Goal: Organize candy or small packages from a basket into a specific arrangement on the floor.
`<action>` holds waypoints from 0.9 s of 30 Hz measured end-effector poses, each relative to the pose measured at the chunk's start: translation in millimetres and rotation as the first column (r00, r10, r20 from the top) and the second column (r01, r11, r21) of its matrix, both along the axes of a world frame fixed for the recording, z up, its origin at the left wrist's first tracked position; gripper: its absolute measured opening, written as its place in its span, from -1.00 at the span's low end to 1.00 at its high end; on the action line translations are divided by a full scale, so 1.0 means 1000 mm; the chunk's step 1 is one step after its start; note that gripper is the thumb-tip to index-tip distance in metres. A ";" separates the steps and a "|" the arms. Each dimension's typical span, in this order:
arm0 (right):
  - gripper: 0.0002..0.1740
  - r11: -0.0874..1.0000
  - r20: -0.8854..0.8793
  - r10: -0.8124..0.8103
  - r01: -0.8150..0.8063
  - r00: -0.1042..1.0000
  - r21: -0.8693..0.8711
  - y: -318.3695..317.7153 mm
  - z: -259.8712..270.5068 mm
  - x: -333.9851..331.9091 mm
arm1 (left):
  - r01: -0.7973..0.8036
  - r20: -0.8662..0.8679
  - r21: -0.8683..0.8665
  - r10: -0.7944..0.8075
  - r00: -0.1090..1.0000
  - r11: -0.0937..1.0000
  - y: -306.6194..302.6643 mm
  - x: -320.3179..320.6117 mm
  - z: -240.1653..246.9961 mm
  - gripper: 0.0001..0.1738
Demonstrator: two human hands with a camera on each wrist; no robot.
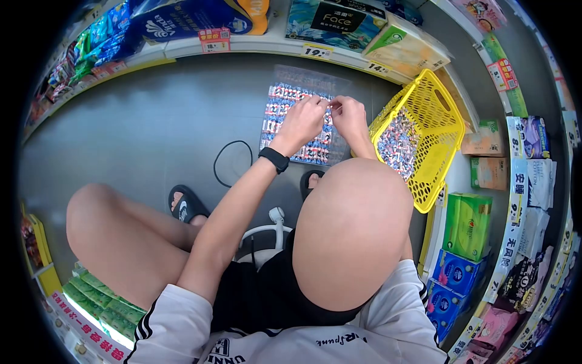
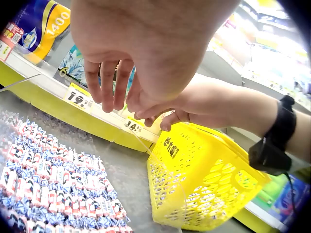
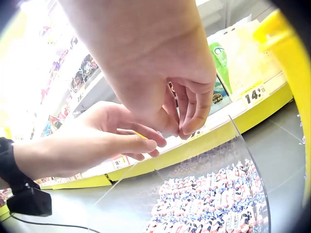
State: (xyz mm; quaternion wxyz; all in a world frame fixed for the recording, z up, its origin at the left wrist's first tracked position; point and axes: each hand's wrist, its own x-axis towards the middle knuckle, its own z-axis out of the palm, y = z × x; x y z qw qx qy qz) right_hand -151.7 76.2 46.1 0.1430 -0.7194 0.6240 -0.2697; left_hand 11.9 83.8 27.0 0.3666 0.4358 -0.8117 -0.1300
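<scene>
Both hands meet above a clear acrylic box on the floor, filled with neat rows of wrapped candies in white, red and blue. My left hand, a black strap on its wrist, hangs over the box with fingers extended and loosely relaxed. Beside it, my right hand bends thumb and fingers together. In the right wrist view the right hand's fingertips come together close to the left hand. Whatever may lie between the right fingertips is hidden; I cannot tell if they hold anything.
A yellow plastic basket leans tilted on the right, with many loose wrapped candies inside. Shelves with tissue packs curve around the back and right. A black cable lies on the floor left of the box. The person's knees flank the view.
</scene>
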 end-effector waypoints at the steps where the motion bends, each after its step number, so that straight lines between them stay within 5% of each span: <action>1: -0.78 1.000 0.000 -0.007 0.007 1.000 -0.004 0.004 0.005 -0.003 | 0.022 0.003 0.017 -0.022 1.000 1.000 0.003 -0.003 0.005 -0.71; 13: -0.82 0.995 0.040 -0.061 0.063 0.997 -0.073 0.048 0.062 -0.075 | 0.412 0.006 0.033 -0.412 0.911 0.911 0.032 -0.058 0.060 -0.66; 15: -0.82 0.994 0.011 -0.101 0.101 0.995 -0.048 0.055 0.065 -0.092 | 0.431 0.069 -0.002 -0.430 0.900 0.902 0.039 -0.071 0.067 -0.78; 18: -0.80 0.988 -0.019 -0.151 0.151 0.988 0.017 0.068 0.066 -0.118 | 0.483 0.139 0.021 -0.481 0.865 0.875 0.044 -0.096 0.070 -0.62; 23: -0.80 0.964 -0.095 -0.223 0.234 0.970 0.124 0.085 0.065 -0.159 | 0.532 0.066 -0.081 -0.528 0.847 0.843 0.041 -0.135 0.064 -0.62; 25: -0.80 0.953 -0.104 -0.248 0.262 0.963 0.150 0.089 0.059 -0.177 | 0.562 0.240 -0.027 -0.540 0.807 0.827 0.033 -0.152 0.065 -0.63; 27: -0.78 0.936 -0.159 -0.256 0.286 0.953 0.204 0.094 0.053 -0.191 | 0.566 0.226 -0.030 -0.546 0.806 0.824 0.031 -0.170 0.064 -0.65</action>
